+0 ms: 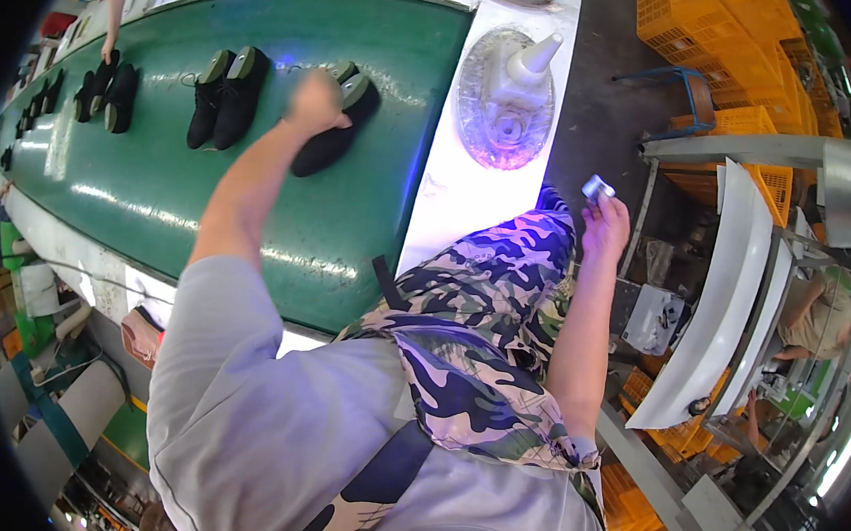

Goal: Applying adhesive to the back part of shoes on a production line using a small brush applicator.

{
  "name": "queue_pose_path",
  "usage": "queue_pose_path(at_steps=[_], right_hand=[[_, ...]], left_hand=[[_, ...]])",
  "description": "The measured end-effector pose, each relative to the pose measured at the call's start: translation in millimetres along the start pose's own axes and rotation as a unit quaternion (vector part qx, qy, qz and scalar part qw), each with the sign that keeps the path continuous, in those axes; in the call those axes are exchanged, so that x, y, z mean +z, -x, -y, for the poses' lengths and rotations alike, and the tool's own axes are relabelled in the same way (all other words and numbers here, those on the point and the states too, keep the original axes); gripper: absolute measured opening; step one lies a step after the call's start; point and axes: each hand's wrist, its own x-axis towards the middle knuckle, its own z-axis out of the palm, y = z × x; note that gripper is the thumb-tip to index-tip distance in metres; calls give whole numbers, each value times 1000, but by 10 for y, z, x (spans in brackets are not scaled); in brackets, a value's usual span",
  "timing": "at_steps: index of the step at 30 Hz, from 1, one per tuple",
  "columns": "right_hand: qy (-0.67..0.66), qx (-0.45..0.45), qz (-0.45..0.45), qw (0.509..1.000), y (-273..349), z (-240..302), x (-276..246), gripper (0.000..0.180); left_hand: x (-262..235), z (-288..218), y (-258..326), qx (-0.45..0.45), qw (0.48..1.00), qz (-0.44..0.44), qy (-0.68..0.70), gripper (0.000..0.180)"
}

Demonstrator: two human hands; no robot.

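Observation:
My left hand [317, 100] reaches out over the green conveyor belt [155, 178] and is closed on the heel end of a pair of black shoes [341, 126] with green insoles; the hand is motion-blurred. My right hand [606, 227] is raised beside my camouflage apron [482, 299], off the belt's right side. It pinches a small silvery object [598, 187] between its fingertips.
Another black shoe pair [222, 95] lies left of my left hand, with more pairs [107, 93] further along. Another person's hand [110, 46] touches the belt there. A white cone fixture [518, 70] stands on the white bench; yellow crates [718, 34] and a white curved panel [730, 287] are right.

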Motion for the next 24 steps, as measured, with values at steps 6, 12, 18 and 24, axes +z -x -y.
queue_pose_path(at_steps=[6, 12, 18, 24], right_hand=[[169, -174, 114, 963, -178, -100, 760, 17], [443, -400, 179, 782, -217, -199, 1426, 16], [626, -424, 169, 632, -239, -325, 1616, 11], [658, -432, 188, 588, -174, -348, 1721, 9]], left_hand=[[-391, 794, 58, 456, 848, 77, -257, 41], [-466, 1038, 293, 566, 739, 159, -329, 36], [158, 914, 579, 263, 964, -30, 37, 54], [316, 656, 129, -167, 967, -143, 130, 71]])
